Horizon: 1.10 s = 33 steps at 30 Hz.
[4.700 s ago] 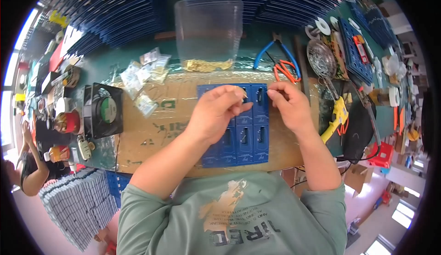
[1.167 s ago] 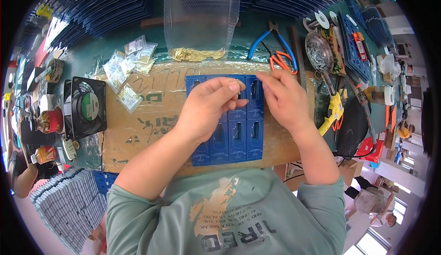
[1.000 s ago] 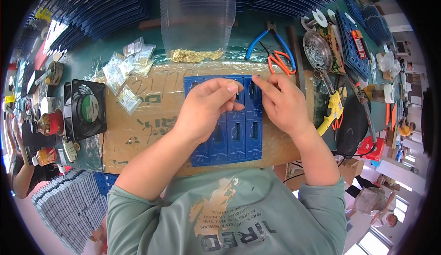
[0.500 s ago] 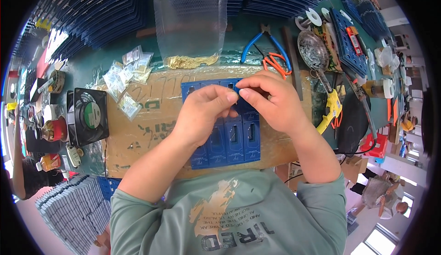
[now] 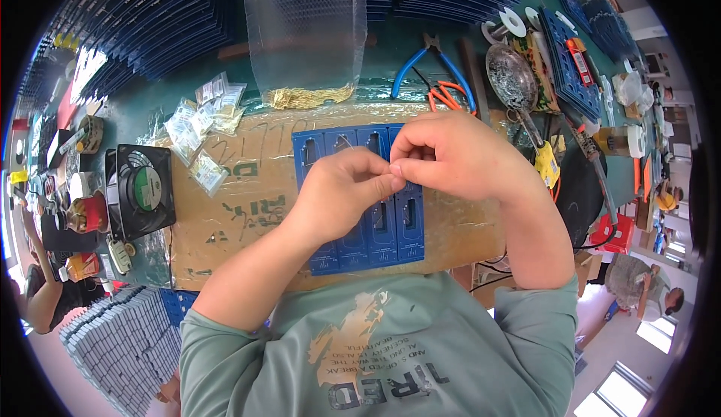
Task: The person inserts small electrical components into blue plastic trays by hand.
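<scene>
A blue circuit board panel [image 5: 353, 248] with slotted openings lies flat on brown cardboard [image 5: 225, 248] in front of me. Above its middle, my left hand [image 5: 342, 188] is closed, thumb and fingertips pinched together. My right hand [image 5: 451, 154] is closed in a pinch too, and its fingertips meet those of the left. Whatever sits between the fingertips is too small and covered to make out. Beyond the panel stands a clear plastic tub [image 5: 304, 42] with a heap of small gold-coloured pins [image 5: 312, 97] along its near side.
Small clear bags [image 5: 203, 120] lie left of the tub, near a black fan [image 5: 140, 190]. Blue-handled cutters [image 5: 429, 51], a soot-marked metal ladle [image 5: 512, 78] and a yellow-handled tool [image 5: 547, 168] are at the right. Stacked blue boards [image 5: 158, 23] line the back.
My right hand has moved right and a little toward me, its elbow swinging outward. The left hand has shifted slightly right, and the fingertips now meet lower over the panel.
</scene>
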{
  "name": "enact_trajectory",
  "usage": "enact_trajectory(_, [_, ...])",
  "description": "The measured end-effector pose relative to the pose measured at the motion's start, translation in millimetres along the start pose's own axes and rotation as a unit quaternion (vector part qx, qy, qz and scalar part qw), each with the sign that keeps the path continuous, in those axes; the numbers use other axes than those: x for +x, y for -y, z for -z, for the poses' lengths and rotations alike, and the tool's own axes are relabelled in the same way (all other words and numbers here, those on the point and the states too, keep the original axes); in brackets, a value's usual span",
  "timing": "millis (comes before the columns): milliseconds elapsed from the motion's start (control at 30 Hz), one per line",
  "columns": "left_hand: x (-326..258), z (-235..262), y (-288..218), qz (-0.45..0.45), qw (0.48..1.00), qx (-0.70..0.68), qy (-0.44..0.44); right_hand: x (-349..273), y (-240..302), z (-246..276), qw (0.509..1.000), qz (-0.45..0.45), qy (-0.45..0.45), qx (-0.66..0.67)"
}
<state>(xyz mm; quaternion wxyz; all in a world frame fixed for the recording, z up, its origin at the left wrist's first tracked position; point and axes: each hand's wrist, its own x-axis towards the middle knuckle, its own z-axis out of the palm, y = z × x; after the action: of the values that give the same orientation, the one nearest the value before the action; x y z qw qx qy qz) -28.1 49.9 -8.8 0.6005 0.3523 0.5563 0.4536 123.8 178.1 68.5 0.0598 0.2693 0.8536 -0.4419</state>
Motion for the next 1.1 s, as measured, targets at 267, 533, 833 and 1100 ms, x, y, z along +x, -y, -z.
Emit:
enact_trajectory(267, [-6,-7,-7,-0.099,0.978,0.185,-0.009,-17,1,-12,0.981,0.072,-0.017,-0.180])
enact_trajectory(533, [-5,-4,-6,-0.117,0.979,0.167,-0.015,-27,-7,-12,0.983,0.068,-0.150,-0.079])
enact_trajectory(833, [6,4,5,0.021,0.976,-0.214,-0.044,-13,-44,-68,0.957,-0.070,-0.280,0.028])
enact_trajectory(1100, [6,5,5,0.018,0.970,-0.240,-0.042,-10,-46,-73,0.954,-0.054,-0.296,-0.006])
